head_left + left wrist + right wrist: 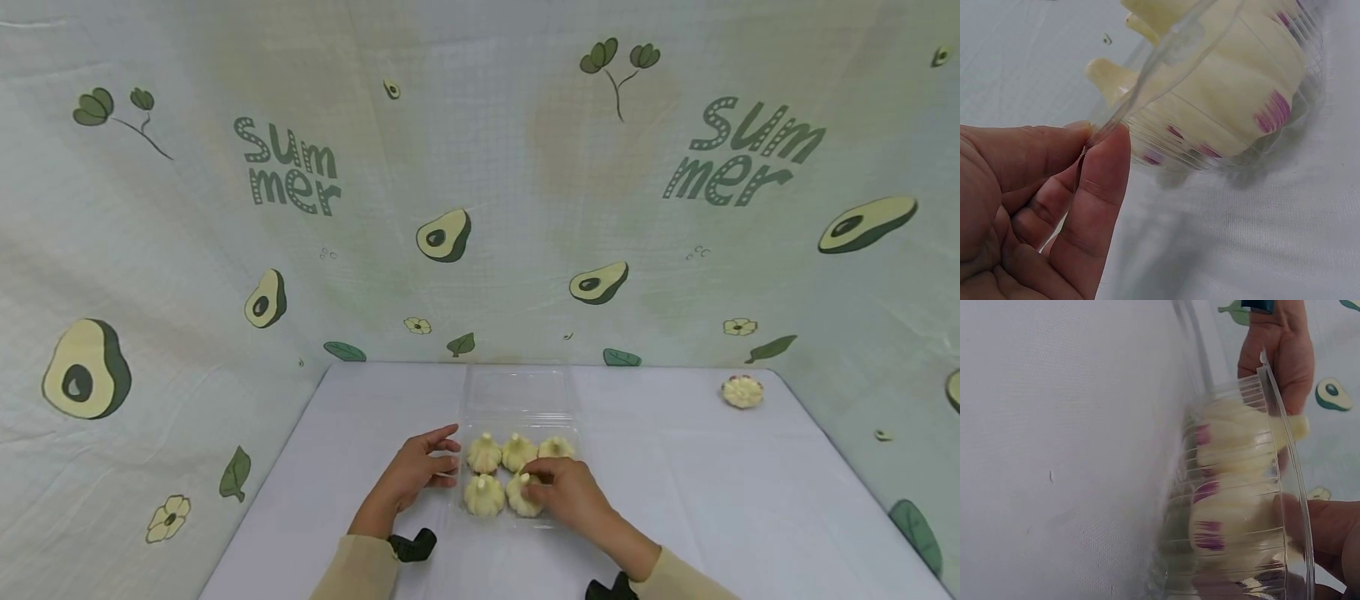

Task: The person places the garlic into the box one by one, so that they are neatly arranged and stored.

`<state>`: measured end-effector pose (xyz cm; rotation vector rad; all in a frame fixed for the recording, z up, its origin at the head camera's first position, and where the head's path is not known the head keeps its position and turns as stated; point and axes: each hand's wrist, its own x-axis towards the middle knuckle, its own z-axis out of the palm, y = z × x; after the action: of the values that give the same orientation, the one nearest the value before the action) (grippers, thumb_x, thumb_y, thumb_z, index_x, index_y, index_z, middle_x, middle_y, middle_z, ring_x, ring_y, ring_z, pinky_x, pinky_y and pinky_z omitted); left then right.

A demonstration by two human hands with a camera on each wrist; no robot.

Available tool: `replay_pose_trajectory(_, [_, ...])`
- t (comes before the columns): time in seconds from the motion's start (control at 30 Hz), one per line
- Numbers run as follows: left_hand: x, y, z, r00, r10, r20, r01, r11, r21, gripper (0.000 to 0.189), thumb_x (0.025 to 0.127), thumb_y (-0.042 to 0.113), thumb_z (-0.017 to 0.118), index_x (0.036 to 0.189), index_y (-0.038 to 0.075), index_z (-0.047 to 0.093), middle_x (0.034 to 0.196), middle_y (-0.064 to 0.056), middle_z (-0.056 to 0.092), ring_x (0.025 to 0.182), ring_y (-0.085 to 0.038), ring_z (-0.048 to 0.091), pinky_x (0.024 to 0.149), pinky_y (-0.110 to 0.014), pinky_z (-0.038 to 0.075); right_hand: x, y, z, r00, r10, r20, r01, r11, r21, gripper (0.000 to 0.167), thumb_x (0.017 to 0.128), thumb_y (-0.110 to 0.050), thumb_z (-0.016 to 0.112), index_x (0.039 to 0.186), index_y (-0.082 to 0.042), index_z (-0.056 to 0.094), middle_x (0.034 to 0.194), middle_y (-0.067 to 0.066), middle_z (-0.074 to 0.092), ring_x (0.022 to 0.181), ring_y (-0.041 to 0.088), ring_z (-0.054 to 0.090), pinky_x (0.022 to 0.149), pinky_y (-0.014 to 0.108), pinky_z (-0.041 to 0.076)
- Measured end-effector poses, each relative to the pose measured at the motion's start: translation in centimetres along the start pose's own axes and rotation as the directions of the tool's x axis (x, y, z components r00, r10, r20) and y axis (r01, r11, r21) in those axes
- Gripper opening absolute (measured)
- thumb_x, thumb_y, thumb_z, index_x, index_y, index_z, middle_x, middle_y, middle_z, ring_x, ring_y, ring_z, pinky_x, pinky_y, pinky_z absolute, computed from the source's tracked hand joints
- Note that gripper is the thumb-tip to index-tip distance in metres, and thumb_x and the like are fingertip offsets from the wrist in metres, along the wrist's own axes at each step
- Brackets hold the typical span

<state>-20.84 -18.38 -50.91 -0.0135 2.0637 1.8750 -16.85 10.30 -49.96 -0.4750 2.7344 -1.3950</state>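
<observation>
A clear plastic clamshell box (463, 492) lies on the table with its lid (517, 392) folded open toward the back. Inside stand garlic bulbs with stems upward, three in the back row and two in front. My left hand (418, 471) is at the box's left side; the left wrist view shows thumb and forefinger pinching its rim (1141, 87). My right hand (573, 496) reaches over the front row and grips the front right garlic bulb (517, 502) between thumb and fingers. Purple streaks mark the lower sides of the bulbs (1235, 515) in the right wrist view.
Another garlic bulb (742, 391) lies at the table's back right, apart from the box. A white cloth covers the table (675, 517). Behind it hangs a curtain (517, 167) printed with avocados and leaves. Black straps (412, 546) are on both wrists.
</observation>
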Motion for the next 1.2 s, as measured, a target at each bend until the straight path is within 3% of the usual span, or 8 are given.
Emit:
replay_pose_trajectory(0.13, [0.00, 0.01, -0.05, 1.000, 0.000, 0.000, 0.000, 1.000, -0.002, 0.067, 0.099, -0.001, 0.070, 0.160, 0.006, 0.044, 0.131, -0.017, 0.059, 0.091, -0.018, 0.068, 0.075, -0.032, 0.065, 0.03, -0.10, 0.09, 1.000, -0.025, 0.001, 0.025, 0.999, -0.039, 0.019, 0.082, -0.014, 0.087, 0.101, -0.013, 0.082, 0.102, 0.001, 0.079, 0.093, 0.017, 0.070, 0.076, 0.024, 0.055])
replay_pose_trajectory(0.37, [-0.03, 0.07, -0.10, 1.000, 0.005, 0.000, -0.005, 1.000, 0.000, 0.067, 0.099, -0.001, 0.069, 0.161, 0.007, 0.044, 0.132, -0.018, 0.059, 0.092, -0.019, 0.068, 0.075, -0.032, 0.065, 0.09, -0.06, 0.13, 0.999, -0.045, 0.024, 0.046, 0.998, -0.048, 0.018, 0.083, -0.014, 0.087, 0.100, -0.014, 0.081, 0.103, 0.001, 0.079, 0.095, 0.022, 0.072, 0.076, 0.026, 0.057])
replay_pose_trajectory(0.63, [-0.02, 0.11, -0.07, 1.000, 0.007, 0.003, -0.007, 1.000, 0.004, 0.067, 0.099, -0.001, 0.069, 0.161, 0.006, 0.044, 0.131, -0.017, 0.059, 0.092, -0.018, 0.068, 0.075, -0.032, 0.065, -0.10, -0.31, -0.10, 1.000, -0.006, 0.027, 0.008, 0.997, -0.071, 0.026, 0.081, -0.015, 0.089, 0.105, -0.015, 0.078, 0.106, 0.003, 0.078, 0.101, 0.028, 0.073, 0.082, 0.039, 0.061])
replay_pose_trajectory(1.0, [0.12, -0.02, -0.07, 1.000, 0.002, 0.002, -0.002, 1.000, 0.000, 0.066, 0.099, -0.001, 0.069, 0.160, 0.007, 0.045, 0.131, -0.017, 0.059, 0.092, -0.018, 0.068, 0.074, -0.032, 0.065, -0.22, -0.67, -0.16, 0.999, 0.024, -0.025, -0.025, 0.997, -0.068, 0.032, 0.078, -0.019, 0.092, 0.105, -0.015, 0.076, 0.104, -0.001, 0.073, 0.100, 0.020, 0.066, 0.083, 0.035, 0.056])
replay_pose_trajectory(1.2, [0.05, 0.03, -0.01, 1.000, -0.002, -0.003, 0.002, 1.000, 0.004, 0.067, 0.098, -0.001, 0.070, 0.160, 0.007, 0.045, 0.131, -0.018, 0.060, 0.091, -0.018, 0.068, 0.074, -0.032, 0.065, -0.25, -0.68, -0.43, 0.999, 0.018, -0.048, -0.019, 0.999, -0.030, 0.035, 0.079, -0.022, 0.093, 0.108, -0.012, 0.075, 0.107, 0.002, 0.071, 0.100, 0.022, 0.064, 0.081, 0.031, 0.054])
